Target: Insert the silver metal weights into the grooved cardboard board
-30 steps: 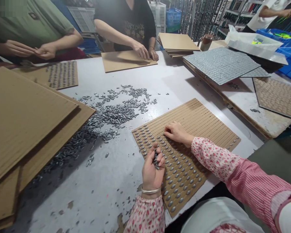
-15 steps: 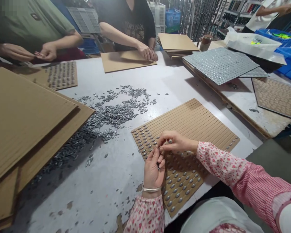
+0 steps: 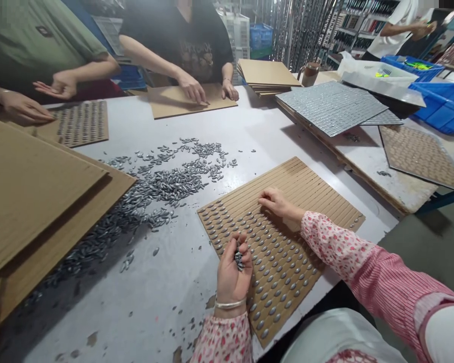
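A slotted cardboard sheet lies in front of me, its near half filled with rows of small grey metal pieces. My left hand is cupped and closed around a small bunch of those grey pieces at the sheet's near-left edge. My right hand rests on the sheet a little farther in, fingers pinched down against a row; whatever is under the fingertips is hidden. A loose heap of the grey pieces spreads over the white table to the left.
Stacked cardboard sheets cover the left. Two people across work on their own sheets. Filled silver sheets and another board lie right, with blue bins behind. More cardboard is stacked at the back.
My right hand came to my left hand's fingers half a second ago, then moved back out onto the sheet and pressed down. The view shifted slightly; the people opposite moved their hands.
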A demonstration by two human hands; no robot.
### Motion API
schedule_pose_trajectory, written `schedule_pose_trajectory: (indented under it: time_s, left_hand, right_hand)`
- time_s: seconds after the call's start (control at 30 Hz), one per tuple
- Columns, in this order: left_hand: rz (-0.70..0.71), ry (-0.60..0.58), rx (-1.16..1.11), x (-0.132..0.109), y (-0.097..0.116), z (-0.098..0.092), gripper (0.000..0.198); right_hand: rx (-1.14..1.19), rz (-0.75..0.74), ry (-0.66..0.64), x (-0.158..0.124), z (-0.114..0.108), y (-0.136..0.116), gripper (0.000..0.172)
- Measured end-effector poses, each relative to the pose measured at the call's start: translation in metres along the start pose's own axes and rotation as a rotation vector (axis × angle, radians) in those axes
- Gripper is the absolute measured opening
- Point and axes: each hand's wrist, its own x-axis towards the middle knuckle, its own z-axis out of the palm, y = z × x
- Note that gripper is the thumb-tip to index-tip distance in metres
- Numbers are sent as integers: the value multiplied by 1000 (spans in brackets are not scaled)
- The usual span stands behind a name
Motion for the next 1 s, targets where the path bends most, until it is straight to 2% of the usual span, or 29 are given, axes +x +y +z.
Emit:
schedule_pose_trajectory:
  time_s: [0.13, 0.23, 0.4, 0.5, 0.63, 0.73, 0.93, 1.0]
  left_hand:
    - [13, -139, 15, 0, -1, -2, 20]
    - [38, -198, 77, -1, -2, -2, 22]
    - [90, -135, 125, 1, -6, -5, 12]
    - [108, -132, 122, 4, -8, -8, 8]
    - [154, -128, 112, 7, -9, -8, 14]
    - [194, -108, 123, 7, -9, -7, 15]
    - [226, -83, 103, 5, -8, -4, 11]
    - [174, -53, 58, 3, -4, -2, 5]
  right_hand:
    - [-161, -30, -71, -1, 5, 0, 16]
    - [-226, -45, -61, -5, 10, -5, 17]
    - [-200, -41, 15, -7, 13, -7, 13]
    - [42, -59, 1, -12, 9, -17, 13]
    - [475, -155, -298, -25, 3, -42, 21]
    - [594, -183, -380, -33, 4, -58, 24]
    - [903, 55, -439, -41, 22, -66, 28]
    - [986, 112, -383, -37, 25, -65, 27]
